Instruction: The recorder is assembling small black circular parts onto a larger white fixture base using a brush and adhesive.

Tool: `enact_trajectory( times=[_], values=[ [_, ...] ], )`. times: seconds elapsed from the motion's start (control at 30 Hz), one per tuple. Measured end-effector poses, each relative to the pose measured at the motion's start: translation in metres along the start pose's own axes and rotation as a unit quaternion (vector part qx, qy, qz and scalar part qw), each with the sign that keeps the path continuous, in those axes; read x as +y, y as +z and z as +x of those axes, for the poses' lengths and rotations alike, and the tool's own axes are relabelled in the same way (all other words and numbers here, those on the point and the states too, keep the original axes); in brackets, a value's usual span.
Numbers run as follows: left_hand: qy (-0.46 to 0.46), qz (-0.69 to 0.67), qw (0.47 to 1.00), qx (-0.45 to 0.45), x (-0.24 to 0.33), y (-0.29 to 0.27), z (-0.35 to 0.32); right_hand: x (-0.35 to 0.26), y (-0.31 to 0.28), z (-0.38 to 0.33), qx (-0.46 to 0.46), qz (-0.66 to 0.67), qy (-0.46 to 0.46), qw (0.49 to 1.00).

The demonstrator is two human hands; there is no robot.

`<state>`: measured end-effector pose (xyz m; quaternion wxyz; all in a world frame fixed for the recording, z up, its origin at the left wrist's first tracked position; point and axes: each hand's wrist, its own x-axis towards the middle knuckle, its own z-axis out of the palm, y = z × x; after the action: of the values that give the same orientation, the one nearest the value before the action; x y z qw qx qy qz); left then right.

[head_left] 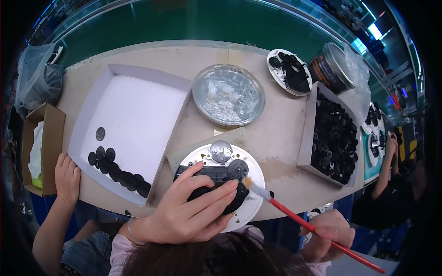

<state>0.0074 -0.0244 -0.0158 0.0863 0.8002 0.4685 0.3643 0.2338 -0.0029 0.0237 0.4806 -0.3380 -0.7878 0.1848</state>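
My left hand [186,209] lies over a black gear assembly [212,173] on a round white base [254,202]; its fingers press around the black part and hide some of it. A toothed grey-black gear [238,169] sits beside my fingertips, and a shiny round metal part [221,152] is at the far side of the base. With my right hand [329,234] I grip a red-handled brush [292,214]. Its pale bristles meet the assembly's right side, close to my left fingertips; the exact contact is hard to make out.
Beyond the base stands a clear round dish [199,106] of translucent grease. A white tray [133,101] with several dark gears lies left, by a co-worker's hand [67,179] and a tissue box [54,133]. Right are a box of black parts [335,138], a can [329,69] and another assembly [294,73].
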Motion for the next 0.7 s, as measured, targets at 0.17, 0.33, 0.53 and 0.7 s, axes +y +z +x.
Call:
enact_trajectory(
  times=[0.17, 0.33, 0.53, 0.7],
  values=[
    [0.002, -0.003, 1.0, 0.001, 0.001, 0.002, 0.001, -0.005, 0.001, -0.004, 0.046, -0.039, 0.025, 0.998],
    [0.004, -0.004, 1.0, 0.007, -0.001, 0.002, 0.002, -0.005, -0.002, -0.003, 0.062, -0.036, 0.025, 0.997],
    [0.003, -0.008, 1.0, 0.011, -0.002, 0.0, 0.0, 0.015, -0.009, 0.006, 0.091, 0.041, -0.012, 0.995],
    [0.039, -0.028, 0.999, -0.01, -0.005, -0.004, -0.003, 0.065, 0.017, 0.044, -0.04, -0.08, -0.089, 0.992]
  ],
)
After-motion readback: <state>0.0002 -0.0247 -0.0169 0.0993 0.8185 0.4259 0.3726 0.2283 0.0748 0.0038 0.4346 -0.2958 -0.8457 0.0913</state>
